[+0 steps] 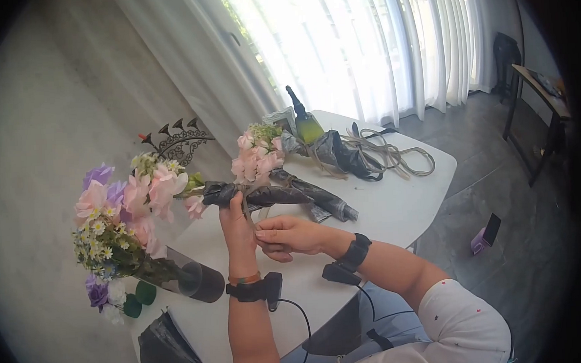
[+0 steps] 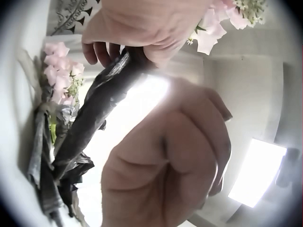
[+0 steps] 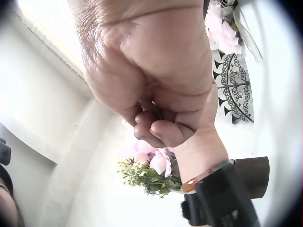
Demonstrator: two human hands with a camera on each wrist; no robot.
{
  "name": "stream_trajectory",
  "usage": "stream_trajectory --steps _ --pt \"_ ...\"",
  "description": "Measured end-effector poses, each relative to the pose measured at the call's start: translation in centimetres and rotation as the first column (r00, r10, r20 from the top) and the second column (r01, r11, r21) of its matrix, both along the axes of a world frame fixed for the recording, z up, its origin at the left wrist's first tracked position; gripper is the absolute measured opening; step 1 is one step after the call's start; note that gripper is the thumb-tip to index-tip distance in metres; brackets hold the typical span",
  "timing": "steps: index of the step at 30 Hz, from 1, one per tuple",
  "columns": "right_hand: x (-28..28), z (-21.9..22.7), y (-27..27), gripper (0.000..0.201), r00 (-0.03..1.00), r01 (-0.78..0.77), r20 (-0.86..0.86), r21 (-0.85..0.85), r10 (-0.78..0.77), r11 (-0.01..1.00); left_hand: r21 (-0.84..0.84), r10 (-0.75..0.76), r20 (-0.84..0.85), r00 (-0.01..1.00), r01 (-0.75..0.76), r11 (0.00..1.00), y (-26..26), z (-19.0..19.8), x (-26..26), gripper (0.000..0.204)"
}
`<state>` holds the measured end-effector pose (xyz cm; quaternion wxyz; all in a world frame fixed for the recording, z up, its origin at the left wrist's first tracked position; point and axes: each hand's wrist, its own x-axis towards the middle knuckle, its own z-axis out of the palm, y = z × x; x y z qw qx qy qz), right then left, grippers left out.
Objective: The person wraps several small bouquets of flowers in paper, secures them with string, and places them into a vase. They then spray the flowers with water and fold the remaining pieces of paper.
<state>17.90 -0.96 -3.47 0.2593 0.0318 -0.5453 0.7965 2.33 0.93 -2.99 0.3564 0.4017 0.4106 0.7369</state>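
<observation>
My left hand [image 1: 237, 225] grips a bouquet by its black wrapping [image 1: 278, 196], close under the flowers. Pale pink blooms [image 1: 195, 206] stick out past the wrap on the left. A thin beige ribbon [image 1: 247, 213] runs down from the wrap beside the left thumb. My right hand [image 1: 294, 235] pinches the ribbon's lower part, its fingers curled, right next to the left hand. In the left wrist view the dark wrapped stem [image 2: 94, 101] slants down out of the left hand [image 2: 147, 28]. The ribbon is mostly hidden by the fingers in both wrist views.
Behind lies another wrapped pink bouquet [image 1: 256, 160], near a green bottle [image 1: 309, 128] and loose loops of cord [image 1: 401, 153]. A dark glass vase [image 1: 200, 283] of mixed flowers tilts in view at the left. Black wrapping sheets [image 1: 168, 352] lie at the white table's [image 1: 428, 174] near edge.
</observation>
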Motion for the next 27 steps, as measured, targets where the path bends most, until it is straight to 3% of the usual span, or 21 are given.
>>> stream_trajectory --steps 3,5,7,9,10,11,13,14,16,17,19,20,21,22,23,25,27 --pt "1.2 0.8 0.6 0.029 0.986 0.012 -0.166 -0.062 -0.022 0.998 -0.077 -0.043 -0.018 0.999 0.042 0.996 -0.8 0.6 -1.3 0.023" --pt "2.7 1.4 1.4 0.03 0.95 0.056 -0.298 -0.131 -0.093 0.99 -0.089 -0.017 0.088 0.996 0.025 0.996 -2.3 2.3 -1.1 0.023" --pt "3.9 1.6 2.5 0.031 0.902 0.094 -0.397 -0.206 -0.171 0.974 -0.075 -0.036 0.069 0.997 0.041 0.996 -2.9 2.6 -2.2 0.024" --pt "3.9 1.6 3.8 0.031 0.845 0.198 -0.448 -0.246 -0.293 0.949 -0.042 -0.241 0.042 0.97 0.243 0.969 -4.2 4.0 -2.5 0.028" --pt "3.4 1.8 4.1 0.029 0.804 0.208 -0.481 -0.322 -0.349 0.924 -0.052 -0.274 0.04 0.961 0.275 0.96 -4.5 4.4 -2.4 0.032" --pt "3.0 2.0 3.9 0.028 0.75 0.287 -0.409 -0.505 -0.519 0.814 -0.055 -0.257 0.048 0.965 0.259 0.964 -5.0 4.8 -2.0 0.032" --pt "2.5 3.9 2.8 0.027 0.68 0.281 -0.334 -0.704 -0.653 0.652 -0.043 -0.357 0.06 0.932 0.36 0.932 -6.0 5.6 -0.8 0.033" --pt "2.3 3.1 3.1 0.027 0.689 0.279 -0.325 -0.706 -0.648 0.651 0.003 -0.437 0.087 0.895 0.438 0.899 -6.0 5.4 -0.7 0.034" --pt "2.1 0.7 4.5 0.024 0.712 0.163 -0.498 -0.569 -0.495 0.806 0.038 -0.47 0.115 0.875 0.468 0.883 -6.4 5.5 0.1 0.034" --pt "2.0 -0.2 5.0 0.024 0.718 0.161 -0.494 -0.567 -0.49 0.808 0.076 -0.51 0.131 0.85 0.505 0.86 -6.6 5.6 0.6 0.034" --pt "1.8 0.1 4.9 0.025 0.9 0.134 -0.362 -0.304 -0.244 0.943 0.111 -0.533 0.141 0.834 0.522 0.846 -6.9 5.8 1.4 0.036" --pt "1.0 -0.3 3.8 0.028 0.888 0.433 -0.068 -0.213 -0.455 0.876 0.119 -0.555 0.08 0.828 0.545 0.83 -7.1 6.1 1.9 0.036" --pt "0.6 -1.1 3.5 0.031 0.95 0.312 -0.014 -0.048 -0.313 0.949 0.123 -0.574 0.018 0.819 0.568 0.814 -7.2 6.2 2.4 0.036" --pt "-0.2 -2.2 3.0 0.034 0.977 0.047 -0.208 -0.044 -0.056 0.998 0.138 -0.534 0.022 0.845 0.527 0.839 -6.6 5.7 2.5 0.034" --pt "-0.6 -3.1 2.4 0.028 0.994 0.02 0.107 -0.053 -0.014 0.998 0.141 -0.532 0.022 0.847 0.524 0.84 -6.1 5.2 2.4 0.034" --pt "-1.5 -2.9 0.8 0.029 0.993 -0.055 0.109 0.063 0.048 0.996 0.079 -0.316 -0.139 0.939 0.328 0.941 -5.5 4.8 2.2 0.036" --pt "-1.1 -1.9 0.0 0.029 0.991 -0.114 0.075 0.049 0.11 0.992 0.075 -0.253 -0.202 0.946 0.273 0.959 -5.5 4.8 1.6 0.038"
